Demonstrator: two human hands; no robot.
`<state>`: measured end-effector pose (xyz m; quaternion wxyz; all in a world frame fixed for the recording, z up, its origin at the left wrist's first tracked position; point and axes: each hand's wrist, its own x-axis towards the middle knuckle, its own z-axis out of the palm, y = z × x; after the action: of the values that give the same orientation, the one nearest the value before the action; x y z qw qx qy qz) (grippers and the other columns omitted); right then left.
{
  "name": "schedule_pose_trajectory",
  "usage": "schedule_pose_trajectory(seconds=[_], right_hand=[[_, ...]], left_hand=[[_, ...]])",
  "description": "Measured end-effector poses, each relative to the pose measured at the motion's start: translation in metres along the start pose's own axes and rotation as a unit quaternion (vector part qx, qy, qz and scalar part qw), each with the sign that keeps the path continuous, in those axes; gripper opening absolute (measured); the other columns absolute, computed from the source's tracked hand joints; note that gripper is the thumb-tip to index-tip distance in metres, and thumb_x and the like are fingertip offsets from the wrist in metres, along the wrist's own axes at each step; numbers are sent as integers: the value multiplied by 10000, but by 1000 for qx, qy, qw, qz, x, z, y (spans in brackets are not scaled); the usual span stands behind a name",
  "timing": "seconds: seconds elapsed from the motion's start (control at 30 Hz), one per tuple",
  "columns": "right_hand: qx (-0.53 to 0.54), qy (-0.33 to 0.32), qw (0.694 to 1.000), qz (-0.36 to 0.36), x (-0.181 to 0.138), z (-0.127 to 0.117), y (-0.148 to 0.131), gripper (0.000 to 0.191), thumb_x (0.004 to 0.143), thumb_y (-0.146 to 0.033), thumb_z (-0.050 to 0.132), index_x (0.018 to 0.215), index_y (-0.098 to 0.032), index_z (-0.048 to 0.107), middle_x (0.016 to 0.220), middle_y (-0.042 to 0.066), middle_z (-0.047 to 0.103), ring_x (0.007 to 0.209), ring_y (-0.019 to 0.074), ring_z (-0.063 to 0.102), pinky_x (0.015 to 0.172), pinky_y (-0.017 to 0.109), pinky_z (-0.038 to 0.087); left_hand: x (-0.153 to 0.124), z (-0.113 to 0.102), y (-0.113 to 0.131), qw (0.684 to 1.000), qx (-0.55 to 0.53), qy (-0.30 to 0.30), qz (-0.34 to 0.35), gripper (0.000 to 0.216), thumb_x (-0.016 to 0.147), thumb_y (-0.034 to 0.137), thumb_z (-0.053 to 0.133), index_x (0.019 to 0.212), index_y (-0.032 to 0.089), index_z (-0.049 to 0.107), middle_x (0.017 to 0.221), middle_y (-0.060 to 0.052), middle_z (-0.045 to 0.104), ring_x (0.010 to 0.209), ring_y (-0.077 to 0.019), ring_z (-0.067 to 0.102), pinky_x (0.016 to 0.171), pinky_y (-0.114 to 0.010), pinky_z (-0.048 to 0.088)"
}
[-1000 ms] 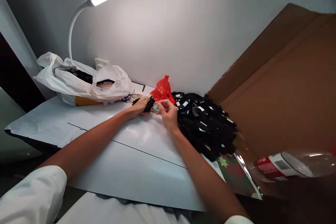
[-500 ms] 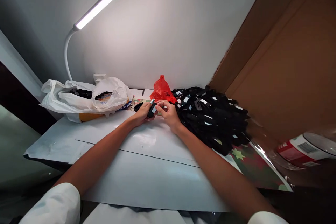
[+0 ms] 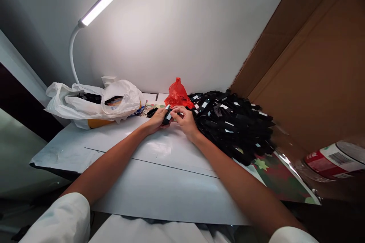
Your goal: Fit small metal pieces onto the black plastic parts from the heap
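Above the table's middle, a small black plastic piece (image 3: 167,118) with a pale rectangular face is gripped in my left hand (image 3: 156,120). Something silvery (image 3: 167,107) shows by the left thumb; I cannot make out whether it belongs to the piece. The fingers of my right hand (image 3: 183,119) are bent together at the piece's right side, and its fingertips touch the pale face. Just right of that hand spreads a large heap of black pieces (image 3: 234,121), some with pale patches and one with comb-like teeth. A few dark pieces (image 3: 152,112) lie left of my left hand.
A red plastic bag (image 3: 178,93) stands behind my hands. White plastic bags (image 3: 94,112) holding dark items sit at the left, below a lit lamp (image 3: 111,0). A cardboard sheet (image 3: 313,57) rises at the right, near a clear jar with a red-and-white label (image 3: 327,161). White board (image 3: 159,190) covers the table.
The whole view has shifted slightly. Both hands stay at the black piece, with hardly any change in their grip.
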<state>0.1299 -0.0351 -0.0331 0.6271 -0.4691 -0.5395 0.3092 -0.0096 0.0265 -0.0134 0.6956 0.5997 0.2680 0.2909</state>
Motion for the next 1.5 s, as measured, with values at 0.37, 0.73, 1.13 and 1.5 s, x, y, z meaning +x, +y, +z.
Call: schedule_pose_trajectory(seconds=[0.37,0.73,1.13,1.5], right_hand=[[-62,4,996,-65,-1,-1,1,329,858,-521,718,824,-195,693,1103,121,697,1027,267,673,799,381,566],[-154,37,978,-134,-5,-1,-7,180,877,-369,715,802,-207,692,1002,96,709,1004,259,676,850,380,523],[-146,57,982,-104,8,-4,-3,445,769,-420,793,1092,-232,552,1081,61,656,928,217,626,855,365,534],[-422,-14,906,-2,70,-59,-15,106,892,-240,577,959,-213,655,946,74,753,856,227,701,808,332,525]], left_hand=[[-1,0,-1,1000,-13,17,-9,437,1005,549,578,777,181,522,579,29,486,364,-58,392,340,-155,234],[0,-2,-5,1000,6,19,8,311,1030,424,528,823,193,507,566,35,504,359,-65,382,346,-157,271],[-1,-3,1,1000,-11,1,9,349,989,497,596,840,189,525,576,30,518,355,-58,359,336,-164,257],[-2,-10,-3,992,-116,31,-42,369,1039,401,467,832,136,618,601,-13,547,381,-61,344,350,-188,202]])
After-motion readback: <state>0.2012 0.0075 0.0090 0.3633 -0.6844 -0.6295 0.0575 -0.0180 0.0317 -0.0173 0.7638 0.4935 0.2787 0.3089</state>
